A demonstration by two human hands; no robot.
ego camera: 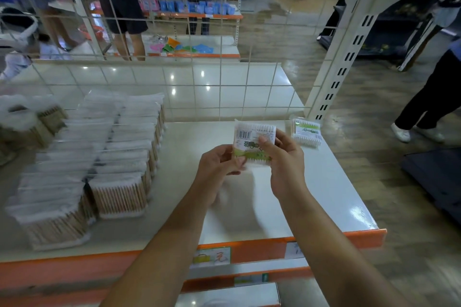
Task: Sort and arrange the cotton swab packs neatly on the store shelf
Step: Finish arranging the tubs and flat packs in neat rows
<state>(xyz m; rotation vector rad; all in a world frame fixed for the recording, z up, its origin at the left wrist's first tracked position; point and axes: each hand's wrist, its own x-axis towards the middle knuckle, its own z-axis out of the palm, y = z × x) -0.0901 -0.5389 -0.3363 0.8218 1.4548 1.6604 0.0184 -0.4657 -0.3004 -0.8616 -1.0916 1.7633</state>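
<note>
We are mid-sort, holding one pack up above the shelf, label toward us. Our left hand pinches its lower left corner, and our right hand curls round its right side, thumb on the label. Next, we judge, it wants setting down squarely, perhaps by the lone pack at the back right or the rows on the left.

Your left hand and right hand cover the lower part of the swab pack, and its label print is too small to read. The stacked packs at left are blurred.
</note>
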